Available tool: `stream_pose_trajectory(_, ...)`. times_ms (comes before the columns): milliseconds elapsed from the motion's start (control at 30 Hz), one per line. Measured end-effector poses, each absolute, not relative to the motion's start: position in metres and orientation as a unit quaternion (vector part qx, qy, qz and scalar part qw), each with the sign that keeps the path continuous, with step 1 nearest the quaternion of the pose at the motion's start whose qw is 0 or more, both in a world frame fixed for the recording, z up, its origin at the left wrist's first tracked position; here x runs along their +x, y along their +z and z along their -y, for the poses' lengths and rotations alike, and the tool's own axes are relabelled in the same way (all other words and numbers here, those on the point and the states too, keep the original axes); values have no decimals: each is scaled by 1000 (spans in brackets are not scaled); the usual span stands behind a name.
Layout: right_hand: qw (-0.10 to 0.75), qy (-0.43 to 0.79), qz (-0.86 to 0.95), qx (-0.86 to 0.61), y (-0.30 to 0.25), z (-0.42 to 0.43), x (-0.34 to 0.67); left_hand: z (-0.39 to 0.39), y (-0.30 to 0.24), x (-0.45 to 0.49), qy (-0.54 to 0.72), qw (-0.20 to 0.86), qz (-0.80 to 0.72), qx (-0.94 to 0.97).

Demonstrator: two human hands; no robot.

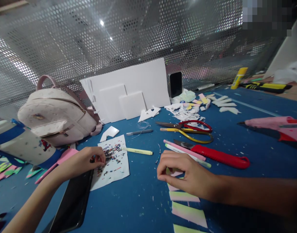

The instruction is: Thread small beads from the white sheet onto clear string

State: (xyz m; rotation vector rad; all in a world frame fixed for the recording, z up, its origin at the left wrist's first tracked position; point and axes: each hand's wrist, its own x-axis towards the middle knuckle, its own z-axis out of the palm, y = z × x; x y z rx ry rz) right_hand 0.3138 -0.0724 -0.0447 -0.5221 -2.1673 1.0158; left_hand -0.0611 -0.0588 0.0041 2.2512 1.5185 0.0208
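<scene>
My left hand (86, 159) rests on a white paper sheet (114, 165) strewn with tiny coloured scraps, its fingertips pinched together at the scrap pile (111, 151). What the pinch holds is too small to name. My right hand (184, 171) lies knuckles up on the blue table (138, 194), fingers curled over a pink and green paper strip (184, 207) that runs toward me. A pale yellow pen (138, 151) lies between the hands. Just beyond the right hand lie pink and pale green pens (184, 152).
A red-handled knife (216, 157), red and yellow scissors (187, 129), a pink glue gun (277, 127), a grey pen (139, 132), white foam boards (129, 94), a pink backpack (56, 113), a phone (175, 84) and a dark tablet (71, 204) surround the hands.
</scene>
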Motion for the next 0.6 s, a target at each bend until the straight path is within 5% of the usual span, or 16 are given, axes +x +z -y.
stream_pose_trajectory(333,337,389,833,-202,-44,73,314,63,14,-38,168,283,-550,768)
stream_pose_trajectory(600,347,382,832,-202,-45,72,313,88,-28,41,329,333,-532,706)
